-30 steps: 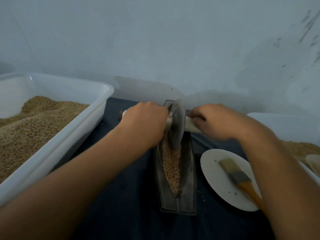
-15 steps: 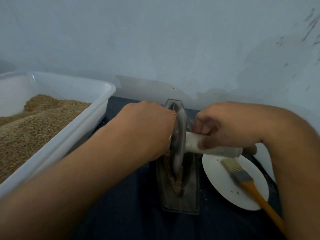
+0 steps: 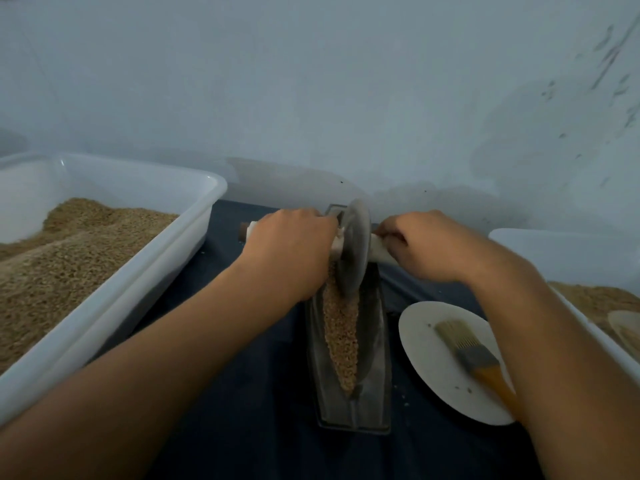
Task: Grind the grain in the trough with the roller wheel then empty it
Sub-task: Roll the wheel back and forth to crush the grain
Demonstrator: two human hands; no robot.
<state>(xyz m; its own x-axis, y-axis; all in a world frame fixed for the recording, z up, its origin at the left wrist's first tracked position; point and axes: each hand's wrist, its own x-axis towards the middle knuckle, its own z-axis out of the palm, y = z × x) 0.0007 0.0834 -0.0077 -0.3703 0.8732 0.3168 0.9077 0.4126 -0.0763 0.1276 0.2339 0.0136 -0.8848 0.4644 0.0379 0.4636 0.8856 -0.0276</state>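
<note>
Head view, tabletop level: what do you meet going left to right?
Left grain tub → left hand → roller wheel in the trough → right hand → white plate with brush → right tub.

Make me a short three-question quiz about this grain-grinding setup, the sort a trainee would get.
1. True or false: both hands grip the handle of the roller wheel, one on each side of the disc.
2. What lies on the white plate?
A. a spoon
B. a brush
C. a knife
3. At which end of the trough does the wheel stand: the far end by the wall, or the near end?

Key
1. True: the left hand and the right hand each hold one side.
2. B, the brush.
3. The far end; grain fills the groove in front of it.
</note>
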